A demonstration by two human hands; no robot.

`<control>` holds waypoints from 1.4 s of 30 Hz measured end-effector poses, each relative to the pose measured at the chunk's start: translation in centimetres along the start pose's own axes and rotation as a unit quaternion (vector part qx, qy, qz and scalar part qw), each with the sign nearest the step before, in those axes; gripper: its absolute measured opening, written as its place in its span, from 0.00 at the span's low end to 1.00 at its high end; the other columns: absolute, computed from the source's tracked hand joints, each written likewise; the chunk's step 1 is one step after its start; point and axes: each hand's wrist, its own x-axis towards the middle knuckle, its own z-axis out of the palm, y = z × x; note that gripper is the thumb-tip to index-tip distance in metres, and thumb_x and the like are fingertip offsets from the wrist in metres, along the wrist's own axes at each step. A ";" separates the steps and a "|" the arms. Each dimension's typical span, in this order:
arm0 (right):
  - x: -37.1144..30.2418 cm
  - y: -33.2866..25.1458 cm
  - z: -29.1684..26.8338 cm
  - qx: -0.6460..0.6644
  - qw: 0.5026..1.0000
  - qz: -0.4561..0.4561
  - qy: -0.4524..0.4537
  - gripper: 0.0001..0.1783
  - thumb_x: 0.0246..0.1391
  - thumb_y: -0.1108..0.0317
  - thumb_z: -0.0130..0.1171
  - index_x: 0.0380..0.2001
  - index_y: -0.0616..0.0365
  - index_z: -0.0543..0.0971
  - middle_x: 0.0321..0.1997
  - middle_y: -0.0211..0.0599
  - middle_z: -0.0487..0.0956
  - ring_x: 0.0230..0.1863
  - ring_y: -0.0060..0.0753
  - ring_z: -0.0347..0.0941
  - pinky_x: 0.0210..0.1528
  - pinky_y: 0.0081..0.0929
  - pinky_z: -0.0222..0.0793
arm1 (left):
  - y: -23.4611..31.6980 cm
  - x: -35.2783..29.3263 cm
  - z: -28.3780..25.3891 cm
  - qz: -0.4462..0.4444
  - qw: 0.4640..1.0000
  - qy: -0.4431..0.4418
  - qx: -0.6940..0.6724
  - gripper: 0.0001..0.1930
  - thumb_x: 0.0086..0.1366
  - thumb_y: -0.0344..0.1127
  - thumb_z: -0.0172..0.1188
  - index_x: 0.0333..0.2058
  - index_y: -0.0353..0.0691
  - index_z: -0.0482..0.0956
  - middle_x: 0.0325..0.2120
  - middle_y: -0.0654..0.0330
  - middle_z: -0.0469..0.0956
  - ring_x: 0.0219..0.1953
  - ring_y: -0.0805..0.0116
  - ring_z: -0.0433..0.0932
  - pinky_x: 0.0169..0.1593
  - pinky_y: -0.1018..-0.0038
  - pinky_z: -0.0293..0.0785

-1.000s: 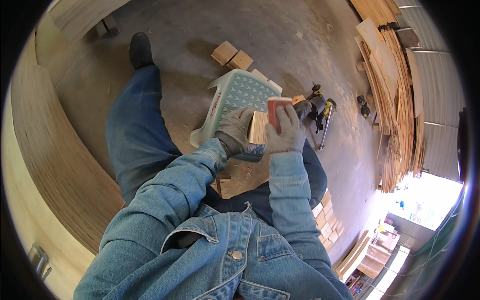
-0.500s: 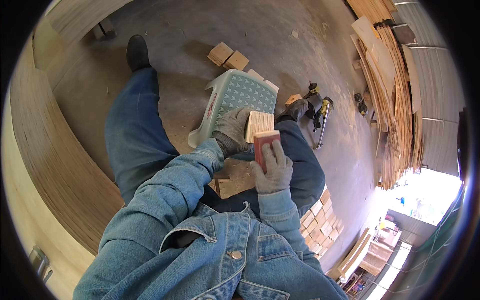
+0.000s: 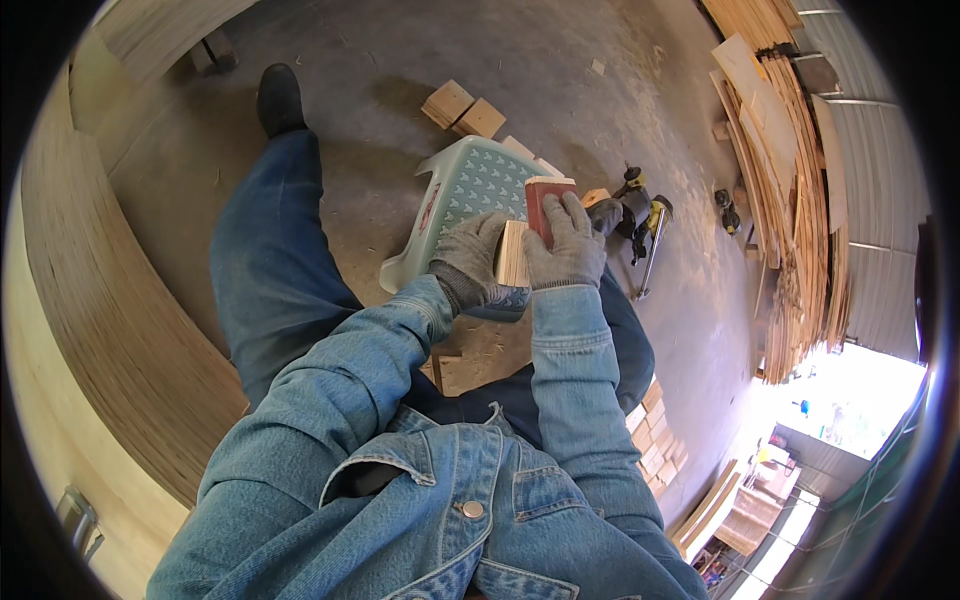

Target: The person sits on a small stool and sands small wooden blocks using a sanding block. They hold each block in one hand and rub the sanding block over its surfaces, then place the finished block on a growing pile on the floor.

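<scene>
My left hand [image 3: 468, 256], in a grey knit glove, is closed round a pale wooden block [image 3: 513, 256] with striped edges. It holds the block over the near part of a light green plastic stool [image 3: 478, 178]. In my right hand [image 3: 568, 250], gloved likewise, is a sanding block [image 3: 539, 204], a wooden piece with a reddish-brown abrasive face. The sanding block rises beyond the wooden block's right side; whether the two touch is hard to tell. My right palm is beside the wooden block.
Wooden blocks [image 3: 447, 104] lie on the floor past the stool. Yellow-and-black tools [image 3: 655, 220] lie by my right foot. Stacked small blocks [image 3: 657, 445] stand beside my right leg. Long boards [image 3: 785, 170] lean at the right wall, and a layered wood stack [image 3: 110, 320] borders my left.
My right hand has pushed forward and slightly right with the sanding block, from the block's near end to its far right side. My left hand has turned the wooden block so a narrower face shows.
</scene>
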 end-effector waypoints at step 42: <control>-11.7 0.3 -1.6 0.061 0.994 -0.087 0.021 0.39 0.43 0.59 0.78 0.63 0.50 0.81 0.72 0.45 0.73 0.59 0.58 0.74 0.64 0.51 0.71 | -0.6 0.6 0.3 -0.005 0.999 -0.030 -0.013 0.54 0.47 0.58 0.79 0.68 0.42 0.64 0.64 0.45 0.70 0.67 0.46 0.70 0.72 0.57 0.65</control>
